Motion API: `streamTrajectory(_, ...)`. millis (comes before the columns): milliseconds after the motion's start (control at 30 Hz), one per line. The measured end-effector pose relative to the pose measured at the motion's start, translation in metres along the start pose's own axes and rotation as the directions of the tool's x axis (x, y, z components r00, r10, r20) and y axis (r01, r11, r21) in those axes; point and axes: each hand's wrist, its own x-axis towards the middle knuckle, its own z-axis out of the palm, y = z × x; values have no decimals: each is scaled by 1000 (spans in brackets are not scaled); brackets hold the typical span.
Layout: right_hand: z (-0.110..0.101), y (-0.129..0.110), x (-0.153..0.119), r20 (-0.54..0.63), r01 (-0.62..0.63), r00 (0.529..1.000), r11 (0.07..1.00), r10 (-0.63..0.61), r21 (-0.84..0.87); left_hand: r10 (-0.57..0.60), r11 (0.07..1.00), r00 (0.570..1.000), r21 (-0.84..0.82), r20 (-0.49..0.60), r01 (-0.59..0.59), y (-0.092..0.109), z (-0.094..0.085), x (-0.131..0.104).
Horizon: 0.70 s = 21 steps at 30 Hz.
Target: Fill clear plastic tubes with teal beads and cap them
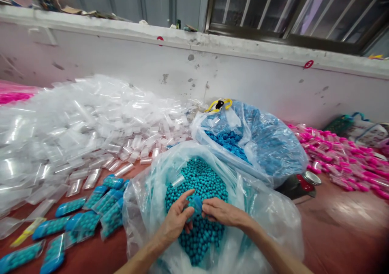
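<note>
While your right hand pinches the blue cap over turquoise beads in the clear bag, well out from the tabletop's wall-side edge, rest your loosely spread left hand low beside it, so spilled beads drop back.

Red-brown surface, teal-bead bag, clear plastic sleeves at its ten o'clock, bead-filled packets at nine, blue-filled bag at one, pink-ended packets at two
</note>
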Motion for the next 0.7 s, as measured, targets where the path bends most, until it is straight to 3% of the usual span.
streamTrajectory(100,-8,-1,-4,130,-90,989,991,76,102,0,1000,999,-19,43,0,3,1,-2)
streamTrajectory(300,-8,4,-7,245,-158,963,969,110,188,-49,999,989,14,141,48,9,2,-5)
streamTrajectory(400,-4,9,-6,263,-166,959,961,105,221,-52,998,991,26,121,49,3,5,-6)
streamTrajectory(500,1,8,-4,229,-162,966,972,120,172,-47,999,999,25,24,47,-4,10,-4)
streamTrajectory(600,4,2,-2,78,-154,986,983,146,103,-70,997,989,2,-130,71,-3,12,-2)
streamTrajectory(700,5,-5,0,-108,-100,985,957,134,274,-89,994,980,-80,-178,76,7,7,-1)
